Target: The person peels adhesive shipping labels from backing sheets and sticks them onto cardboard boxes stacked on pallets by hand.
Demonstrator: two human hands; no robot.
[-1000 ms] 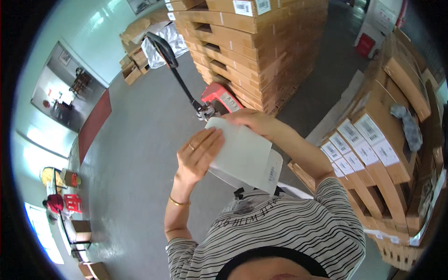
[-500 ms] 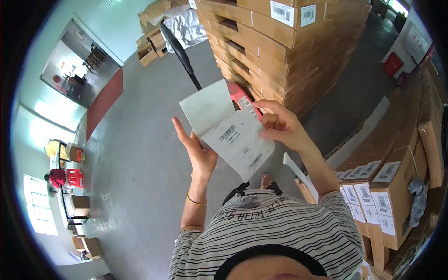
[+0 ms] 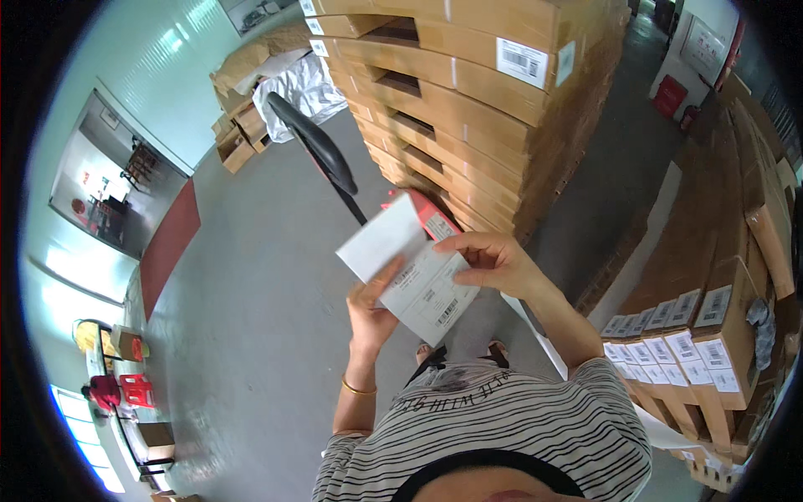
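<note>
Sheet of labels (image 3: 418,272) held up at chest height in front of the striped shirt (image 3: 493,427), above the grey floor (image 3: 251,335) and just before the red pallet jack (image 3: 422,216) with its black handle (image 3: 314,151). Left hand (image 3: 370,309) under the sheet's lower edge, fingers curled partly closed, thumb pressed on the printed face, blank top half folded back and standing free. Right hand (image 3: 493,261) at the sheet's right edge, fingers bent and pinched lightly on a label near the corner, palm turned down; grip narrow, not a fist. Judged as the peeling or picking of one label from the sheet: best done with the left hand keeping the backing taut and flat, and the right lifting a corner slowly and low along the sheet, so that the label neither tears nor curls onto itself. Stacked cardboard boxes (image 3: 468,100) behind, more labelled boxes (image 3: 694,335) to the right, well apart from both hands.
</note>
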